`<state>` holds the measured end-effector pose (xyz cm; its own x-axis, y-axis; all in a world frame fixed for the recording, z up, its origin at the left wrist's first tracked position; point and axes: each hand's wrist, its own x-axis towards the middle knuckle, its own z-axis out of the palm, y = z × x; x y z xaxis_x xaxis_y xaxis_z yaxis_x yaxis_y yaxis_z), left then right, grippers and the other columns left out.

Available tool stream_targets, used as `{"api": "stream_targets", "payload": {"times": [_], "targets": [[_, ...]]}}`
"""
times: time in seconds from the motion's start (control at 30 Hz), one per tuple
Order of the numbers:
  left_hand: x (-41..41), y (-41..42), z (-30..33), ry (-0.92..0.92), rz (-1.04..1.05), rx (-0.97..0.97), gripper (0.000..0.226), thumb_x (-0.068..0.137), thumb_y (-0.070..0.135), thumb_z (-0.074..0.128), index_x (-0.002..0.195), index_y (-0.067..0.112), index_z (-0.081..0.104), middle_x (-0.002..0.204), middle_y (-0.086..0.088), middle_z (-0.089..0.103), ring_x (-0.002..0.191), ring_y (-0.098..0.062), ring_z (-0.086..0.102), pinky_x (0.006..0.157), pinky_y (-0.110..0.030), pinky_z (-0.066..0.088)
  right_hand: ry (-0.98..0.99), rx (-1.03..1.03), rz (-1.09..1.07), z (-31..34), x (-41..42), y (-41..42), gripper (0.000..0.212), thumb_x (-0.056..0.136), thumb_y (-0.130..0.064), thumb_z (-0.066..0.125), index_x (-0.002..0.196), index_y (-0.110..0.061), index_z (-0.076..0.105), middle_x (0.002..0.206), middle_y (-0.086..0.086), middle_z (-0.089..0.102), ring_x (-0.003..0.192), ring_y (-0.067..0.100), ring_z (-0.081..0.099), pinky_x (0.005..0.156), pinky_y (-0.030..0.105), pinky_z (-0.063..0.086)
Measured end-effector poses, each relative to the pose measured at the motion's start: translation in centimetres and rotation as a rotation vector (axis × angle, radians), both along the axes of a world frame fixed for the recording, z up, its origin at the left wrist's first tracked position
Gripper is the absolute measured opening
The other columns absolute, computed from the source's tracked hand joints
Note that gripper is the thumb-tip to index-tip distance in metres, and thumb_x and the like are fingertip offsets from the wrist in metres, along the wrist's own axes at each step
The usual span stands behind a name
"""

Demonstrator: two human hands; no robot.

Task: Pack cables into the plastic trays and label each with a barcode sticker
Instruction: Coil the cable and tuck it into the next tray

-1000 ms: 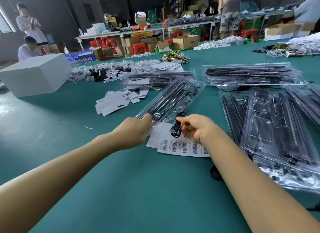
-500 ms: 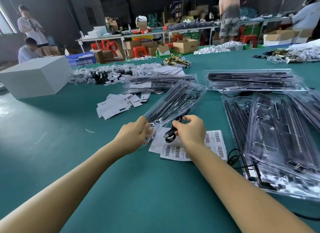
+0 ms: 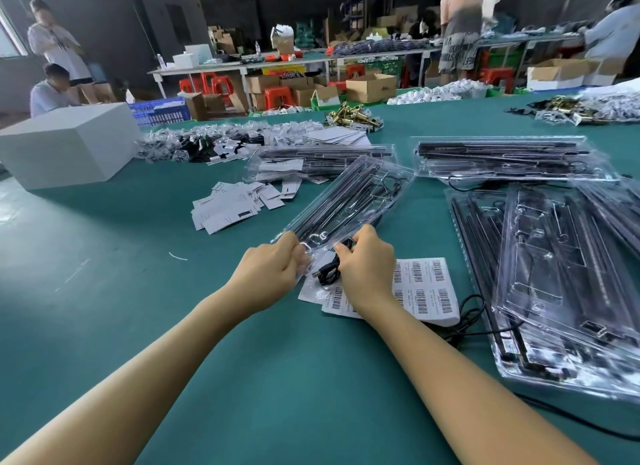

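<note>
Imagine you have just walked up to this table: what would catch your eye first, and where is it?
First, the two hands at the centre: the left hand grips the near end of a clear plastic tray, while the right hand holds a coiled black cable beside it. Under them lies a sheet of barcode stickers, and more trays are heaped to the right.

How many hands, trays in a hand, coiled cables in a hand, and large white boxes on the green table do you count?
Hands: 2, the left hand and the right hand
clear plastic tray, gripped at its near end by the left hand: 1
coiled black cable, held by the right hand: 1
white box: 1
Total: 5
</note>
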<state>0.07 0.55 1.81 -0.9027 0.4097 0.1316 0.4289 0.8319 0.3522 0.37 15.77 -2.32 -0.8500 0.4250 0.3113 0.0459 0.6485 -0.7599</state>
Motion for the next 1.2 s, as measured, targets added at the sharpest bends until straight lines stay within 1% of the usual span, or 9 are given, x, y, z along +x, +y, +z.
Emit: {"api": "stream_targets", "payload": {"times": [0.3, 0.4, 0.53, 0.63, 0.73, 0.83, 0.93, 1.1, 1.2], "targets": [[0.8, 0.2, -1.3, 0.247, -0.078, -0.15, 0.004, 0.101, 0.025, 0.033, 0.105, 0.026, 0.031, 0.064, 0.001, 0.054, 0.055, -0.03, 0.045, 0.055, -0.037, 0.035, -0.144, 0.178, -0.115, -0.2, -0.1, 0.4, 0.029, 0.09, -0.04, 0.059, 0.083, -0.015, 0.046, 0.098, 0.004, 0.049, 0.062, 0.02, 0.041, 0.057, 0.028, 0.027], [1.9, 0.4, -1.8, 0.45, -0.183, -0.298, 0.042, 0.088, 0.01, 0.045, 0.113, 0.042, 0.033, 0.083, 0.007, 0.06, 0.05, -0.025, 0.043, 0.042, -0.026, 0.021, -0.172, 0.148, -0.129, -0.2, -0.4, 0.5, 0.028, 0.09, -0.042, 0.059, 0.089, -0.014, 0.052, 0.098, 0.003, 0.053, 0.07, 0.023, 0.047, 0.061, 0.03, 0.032], [2.9, 1.0, -1.8, 0.544, -0.221, -0.349, 0.024, 0.079, 0.013, 0.055, 0.095, 0.025, 0.068, 0.072, -0.004, 0.057, 0.039, -0.027, 0.048, 0.039, -0.022, 0.02, -0.185, 0.144, -0.135, -0.2, -0.5, 0.7, 0.033, 0.087, -0.046, 0.062, 0.094, -0.014, 0.056, 0.094, 0.001, 0.06, 0.08, 0.024, 0.057, 0.062, 0.03, 0.033], [3.4, 1.3, -1.9, 0.512, -0.23, -0.274, 0.037, 0.081, 0.027, 0.035, 0.093, 0.023, 0.07, 0.087, -0.007, 0.066, 0.046, -0.029, 0.055, 0.039, -0.023, 0.031, -0.18, 0.128, -0.138, -0.3, -0.5, 0.9, 0.034, 0.086, -0.046, 0.063, 0.094, -0.014, 0.055, 0.093, 0.001, 0.061, 0.083, 0.024, 0.058, 0.062, 0.029, 0.033], [4.0, 1.1, -2.1, 0.495, -0.223, -0.222, 0.035, 0.081, 0.028, 0.042, 0.096, 0.017, 0.072, 0.103, -0.013, 0.064, 0.048, -0.028, 0.058, 0.037, -0.024, 0.036, -0.174, 0.11, -0.134, -0.2, -0.5, 0.8, 0.043, 0.084, -0.05, 0.065, 0.1, -0.012, 0.053, 0.099, 0.003, 0.062, 0.088, 0.026, 0.06, 0.063, 0.03, 0.033], [4.2, 1.4, -2.4, 0.54, -0.178, -0.26, 0.02, 0.077, 0.02, 0.06, 0.092, 0.013, 0.071, 0.092, -0.014, 0.06, 0.042, -0.028, 0.052, 0.03, -0.024, 0.034, -0.162, 0.077, -0.166, 0.1, -0.4, 0.8, 0.051, 0.082, -0.051, 0.068, 0.104, -0.009, 0.047, 0.101, 0.005, 0.062, 0.091, 0.03, 0.062, 0.062, 0.031, 0.031], [4.2, 1.9, -2.6, 0.574, -0.15, -0.281, 0.016, 0.069, 0.018, 0.073, 0.084, 0.012, 0.07, 0.086, -0.012, 0.059, 0.041, -0.026, 0.05, 0.031, -0.024, 0.03, -0.183, 0.091, -0.114, 0.1, -0.3, 0.9, 0.036, 0.086, -0.051, 0.063, 0.087, -0.017, 0.051, 0.081, -0.005, 0.057, 0.079, 0.024, 0.058, 0.056, 0.03, 0.027], [4.1, 1.6, -2.7, 0.598, -0.159, -0.251, 0.01, 0.075, 0.023, 0.068, 0.083, 0.016, 0.071, 0.084, -0.008, 0.059, 0.041, -0.023, 0.049, 0.035, -0.021, 0.028, -0.174, 0.066, 0.012, 0.1, -0.2, 2.0, 0.028, 0.085, -0.045, 0.065, 0.075, -0.02, 0.057, 0.067, -0.009, 0.055, 0.07, 0.017, 0.056, 0.051, 0.026, 0.03], [4.1, 1.7, -2.8, 0.625, -0.145, -0.255, 0.027, 0.085, 0.031, 0.049, 0.084, 0.017, 0.071, 0.083, -0.006, 0.059, 0.043, -0.021, 0.051, 0.037, -0.022, 0.026, -0.25, 0.036, 0.159, 0.5, -0.2, 3.2, 0.021, 0.079, -0.041, 0.071, 0.079, -0.022, 0.064, 0.072, -0.012, 0.059, 0.077, 0.015, 0.059, 0.058, 0.025, 0.038]]}}
